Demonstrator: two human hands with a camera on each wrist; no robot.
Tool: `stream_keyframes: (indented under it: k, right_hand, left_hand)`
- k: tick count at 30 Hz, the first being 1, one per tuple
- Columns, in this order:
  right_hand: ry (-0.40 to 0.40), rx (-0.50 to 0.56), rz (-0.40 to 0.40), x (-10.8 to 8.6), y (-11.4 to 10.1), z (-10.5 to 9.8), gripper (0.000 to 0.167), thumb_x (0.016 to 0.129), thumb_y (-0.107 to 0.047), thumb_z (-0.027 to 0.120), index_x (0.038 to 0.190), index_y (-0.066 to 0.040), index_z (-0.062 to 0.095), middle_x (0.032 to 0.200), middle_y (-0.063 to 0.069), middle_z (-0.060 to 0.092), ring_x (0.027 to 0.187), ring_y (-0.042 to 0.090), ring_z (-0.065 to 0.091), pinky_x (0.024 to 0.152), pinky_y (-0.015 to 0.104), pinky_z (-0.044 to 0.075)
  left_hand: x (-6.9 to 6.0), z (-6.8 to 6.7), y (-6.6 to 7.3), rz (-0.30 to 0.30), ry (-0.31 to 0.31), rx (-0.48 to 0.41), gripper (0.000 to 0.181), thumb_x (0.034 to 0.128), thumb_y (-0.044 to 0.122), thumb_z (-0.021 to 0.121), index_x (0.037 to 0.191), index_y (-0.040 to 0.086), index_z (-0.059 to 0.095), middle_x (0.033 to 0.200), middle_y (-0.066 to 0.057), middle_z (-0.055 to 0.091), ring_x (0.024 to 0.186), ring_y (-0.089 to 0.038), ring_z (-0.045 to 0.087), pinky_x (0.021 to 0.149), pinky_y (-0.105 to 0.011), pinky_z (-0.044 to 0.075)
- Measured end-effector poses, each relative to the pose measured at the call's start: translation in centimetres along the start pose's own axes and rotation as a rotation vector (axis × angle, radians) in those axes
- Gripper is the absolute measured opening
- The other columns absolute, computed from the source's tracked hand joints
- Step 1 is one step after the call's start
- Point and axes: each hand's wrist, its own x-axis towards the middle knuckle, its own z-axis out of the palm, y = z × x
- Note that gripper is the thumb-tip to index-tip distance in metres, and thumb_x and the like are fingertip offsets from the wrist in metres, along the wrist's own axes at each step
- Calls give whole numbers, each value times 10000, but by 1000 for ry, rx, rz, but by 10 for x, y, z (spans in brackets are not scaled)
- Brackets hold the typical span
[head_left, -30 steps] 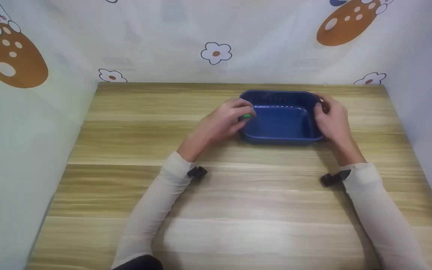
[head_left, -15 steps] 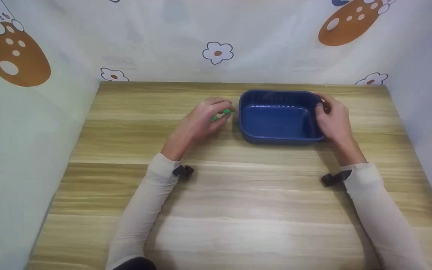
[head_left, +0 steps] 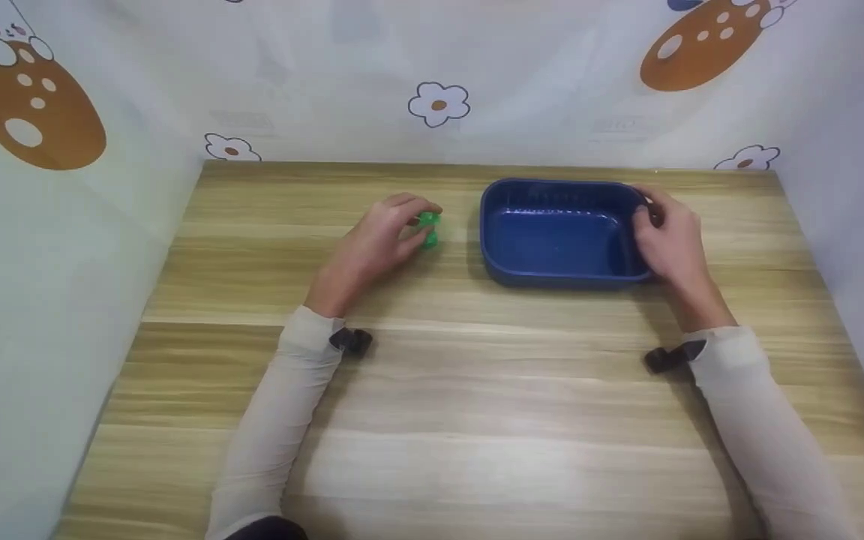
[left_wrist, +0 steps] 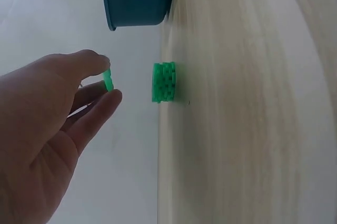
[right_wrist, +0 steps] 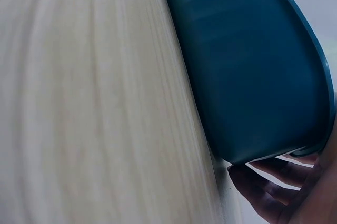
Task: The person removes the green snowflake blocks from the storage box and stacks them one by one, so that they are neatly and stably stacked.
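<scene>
Between thumb and fingertips, my left hand [head_left: 368, 244] pinches a thin green piece [left_wrist: 108, 80] with a notched edge. Just below that piece, a small stack of similar green pieces [left_wrist: 164, 82] sits on the table; the hand is apart from it. Their exact kind is too small to tell. To the right stands a dark blue rectangular box [head_left: 567, 280] with rounded corners and a bare bottom. My right hand [head_left: 672, 240] holds the box by its right end, thumb over the rim and fingers behind the outer wall, as the right wrist view also shows.
The wood-grain table [head_left: 462, 420] reaches back to a white patterned wall covering [head_left: 312, 90] with printed flowers and orange shapes. Similar covering closes off both sides. A black wrist camera [head_left: 351, 342] sits on the left sleeve, another [head_left: 664, 360] on the right.
My left hand has moved left from the box's left rim, over to the green stack, with green held in its fingers. The right hand stays on the box, which has not moved.
</scene>
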Motion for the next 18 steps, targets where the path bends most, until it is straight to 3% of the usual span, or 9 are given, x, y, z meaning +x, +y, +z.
stream_keyframes:
  k: [10,18]
  right_hand:
    - [-13,8,-3,0,0,0,437,1062,-146,500,1450,-160,699,1235,196,773,944,148,633,812,204,444]
    - [-15,16,5,0,-1,-1,439,1063,-138,507,1463,-150,687,1288,196,758,978,150,638,838,203,458]
  left_hand:
    - [-2,-1,-11,26,-49,128,264,1012,101,734,1262,22,752,1214,-167,764,1138,-316,730,1019,-428,614]
    - [-1,3,-12,8,-92,158,287,1009,149,767,1266,21,757,1272,-162,775,1204,-329,726,1081,-436,589]
